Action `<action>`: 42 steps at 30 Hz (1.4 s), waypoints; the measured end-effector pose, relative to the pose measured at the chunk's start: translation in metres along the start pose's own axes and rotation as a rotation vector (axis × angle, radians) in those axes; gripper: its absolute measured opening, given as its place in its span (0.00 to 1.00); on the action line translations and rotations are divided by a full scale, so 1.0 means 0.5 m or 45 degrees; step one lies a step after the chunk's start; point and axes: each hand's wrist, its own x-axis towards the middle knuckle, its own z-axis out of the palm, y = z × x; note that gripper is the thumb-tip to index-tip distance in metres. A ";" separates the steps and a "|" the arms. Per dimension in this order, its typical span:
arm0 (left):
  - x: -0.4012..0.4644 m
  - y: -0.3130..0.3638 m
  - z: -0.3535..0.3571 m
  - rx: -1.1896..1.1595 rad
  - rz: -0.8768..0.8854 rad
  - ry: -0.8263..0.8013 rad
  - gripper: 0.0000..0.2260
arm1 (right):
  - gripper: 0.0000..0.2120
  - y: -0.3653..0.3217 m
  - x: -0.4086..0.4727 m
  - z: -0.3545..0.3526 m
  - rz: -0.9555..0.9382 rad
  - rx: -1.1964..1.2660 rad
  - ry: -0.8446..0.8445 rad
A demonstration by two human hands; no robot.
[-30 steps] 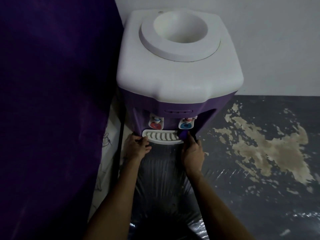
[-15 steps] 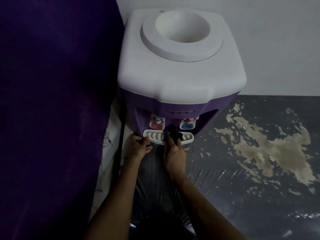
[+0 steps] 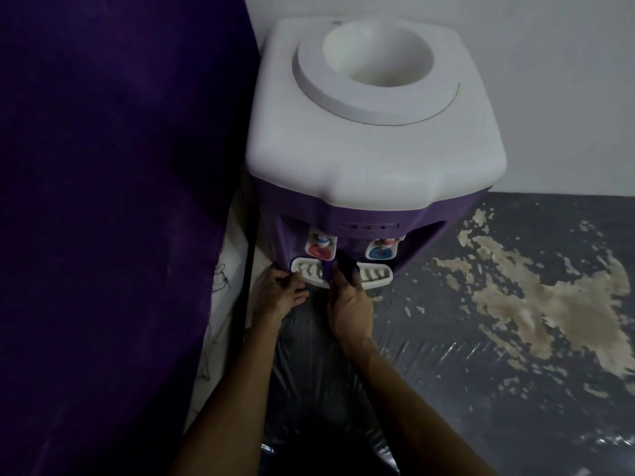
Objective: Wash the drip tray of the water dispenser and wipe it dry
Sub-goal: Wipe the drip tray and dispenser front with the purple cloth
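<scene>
**Tray gripped at the dispenser's foot**

Because the drip tray sat under two taps at the water dispenser base, near 6 o'clock of it, the left hand pinched its left end, seemingly steadying; the right hand curled over its middle, holding a dark scrap, probably cloth.

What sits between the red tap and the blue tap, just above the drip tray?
In the head view, the right hand's fingers press a dark purple cloth onto the drip tray, between the red tap and blue tap.
</scene>
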 end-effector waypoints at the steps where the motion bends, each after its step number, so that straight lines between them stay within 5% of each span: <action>1: 0.000 0.000 -0.002 -0.012 -0.005 -0.024 0.18 | 0.25 -0.012 -0.001 0.004 -0.013 0.004 -0.011; 8: -0.003 0.010 -0.015 -0.101 -0.007 -0.133 0.05 | 0.25 -0.063 0.026 0.012 -0.329 -0.105 -0.201; 13: -0.004 0.005 -0.005 -0.077 0.008 -0.047 0.08 | 0.23 -0.012 0.032 -0.017 -0.436 -0.288 -0.223; 16: -0.004 0.003 -0.005 -0.064 0.032 -0.027 0.03 | 0.24 0.017 0.016 -0.025 -0.348 -0.315 -0.131; 21: -0.004 0.003 -0.005 -0.074 0.020 -0.034 0.06 | 0.26 0.022 -0.007 -0.009 -0.160 -0.221 -0.084; 26: -0.008 0.004 0.000 -0.095 0.014 -0.027 0.07 | 0.26 -0.018 -0.001 0.016 -0.263 -0.296 -0.164; 42: -0.006 0.014 0.019 -0.042 -0.118 0.067 0.15 | 0.17 0.143 -0.013 -0.093 0.083 -0.009 0.263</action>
